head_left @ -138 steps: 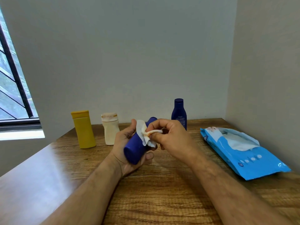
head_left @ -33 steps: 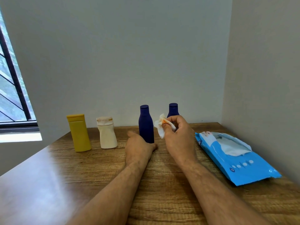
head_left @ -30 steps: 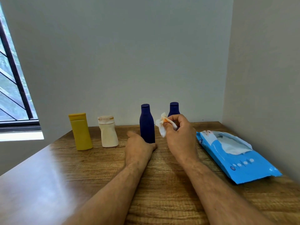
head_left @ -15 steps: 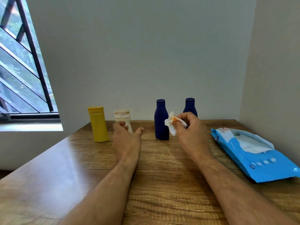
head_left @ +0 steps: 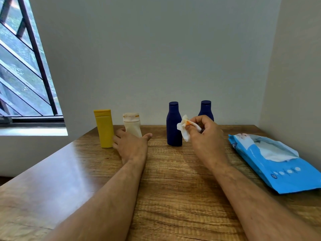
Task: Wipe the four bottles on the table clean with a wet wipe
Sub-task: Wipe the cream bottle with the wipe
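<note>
Along the far edge of the wooden table (head_left: 173, 180) stand a yellow bottle (head_left: 104, 128), a cream bottle (head_left: 132, 124) with orange smears near its cap, and two dark blue bottles (head_left: 173, 124) (head_left: 206, 108). My left hand (head_left: 132, 145) reaches forward with fingers spread, right in front of the cream bottle; whether it touches the bottle is unclear. My right hand (head_left: 206, 136) pinches a crumpled white wet wipe (head_left: 185, 129) stained orange, held just right of the nearer blue bottle.
A blue pack of wet wipes (head_left: 281, 164) lies open at the right side of the table, a sheet sticking out. Walls close the back and right. A barred window (head_left: 22, 70) is at the left.
The blue bottle was stood back on the table and my left hand left it and moved left to the cream bottle. My right hand has kept the wipe. The view has swung left.
</note>
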`<action>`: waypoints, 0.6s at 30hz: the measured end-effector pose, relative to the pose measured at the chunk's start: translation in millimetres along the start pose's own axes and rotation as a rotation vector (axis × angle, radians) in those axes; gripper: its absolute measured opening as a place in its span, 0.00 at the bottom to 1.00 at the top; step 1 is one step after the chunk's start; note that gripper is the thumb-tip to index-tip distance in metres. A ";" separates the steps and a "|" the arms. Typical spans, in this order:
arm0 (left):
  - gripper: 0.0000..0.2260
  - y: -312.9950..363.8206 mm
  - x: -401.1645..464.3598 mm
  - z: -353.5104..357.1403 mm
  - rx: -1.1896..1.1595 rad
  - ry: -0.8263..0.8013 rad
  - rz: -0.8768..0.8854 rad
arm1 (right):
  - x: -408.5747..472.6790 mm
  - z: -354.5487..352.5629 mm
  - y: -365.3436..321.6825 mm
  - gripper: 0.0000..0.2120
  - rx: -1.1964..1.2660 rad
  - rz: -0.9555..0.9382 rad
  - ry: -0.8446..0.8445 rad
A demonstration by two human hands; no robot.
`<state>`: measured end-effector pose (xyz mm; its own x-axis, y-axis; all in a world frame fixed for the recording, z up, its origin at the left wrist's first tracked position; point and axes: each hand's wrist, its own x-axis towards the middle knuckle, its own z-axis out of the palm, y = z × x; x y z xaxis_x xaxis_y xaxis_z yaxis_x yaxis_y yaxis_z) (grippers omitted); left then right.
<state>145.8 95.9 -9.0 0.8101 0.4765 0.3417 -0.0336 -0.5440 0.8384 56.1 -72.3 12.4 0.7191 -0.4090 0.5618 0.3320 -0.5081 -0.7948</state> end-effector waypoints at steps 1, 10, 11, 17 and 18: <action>0.47 0.3 1.1 1.6 0.029 -0.006 -0.002 | 0.2 0.2 0.0 0.07 0.002 -0.002 0.002; 0.42 -0.1 9.8 11.8 -0.004 -0.039 -0.109 | 0.0 0.9 0.9 0.07 -0.001 -0.003 -0.012; 0.39 -0.1 10.3 12.1 -0.001 -0.030 -0.112 | 0.1 1.2 0.6 0.07 -0.004 -0.002 -0.014; 0.31 3.1 3.7 3.0 -0.124 -0.016 -0.067 | 0.5 1.3 0.2 0.06 -0.002 0.004 -0.024; 0.30 7.4 -1.2 -2.1 -0.215 -0.038 -0.056 | 0.6 1.1 -0.5 0.06 0.001 0.003 -0.022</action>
<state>143.4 92.7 -2.4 0.8357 0.4729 0.2794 -0.1092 -0.3557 0.9282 57.0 -71.5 12.8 0.7330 -0.3940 0.5544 0.3302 -0.5065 -0.7965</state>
